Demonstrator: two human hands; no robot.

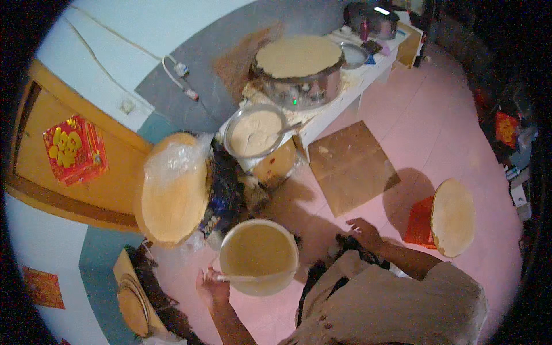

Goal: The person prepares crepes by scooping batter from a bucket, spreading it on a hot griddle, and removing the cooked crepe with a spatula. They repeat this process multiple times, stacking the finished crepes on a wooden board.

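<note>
My left hand [213, 286] grips one end of a pale stick-like tool [241, 278], which reaches across the near side of a round bucket [267, 289]. Inside the bucket is a brownish content, smooth on top; liquid or powder, I cannot tell. My right hand [364, 233] hangs before my lap, fingers loosely spread, and nothing shows in it. Ahead stands a metal basin [227, 140] of pale batter [258, 125] with a ladle [289, 128] resting in it. Beyond the basin, a thin pale round [299, 56] covers the top of a round griddle [302, 88].
Left of the basin, a stack of flat rounds [174, 207] lies partly under clear plastic. Flattened cardboard [353, 168] is on the pink floor. At right, a pale round board or flatbread [453, 217] tops a red plastic crate [418, 224]. Cables [168, 71] hang along the wall.
</note>
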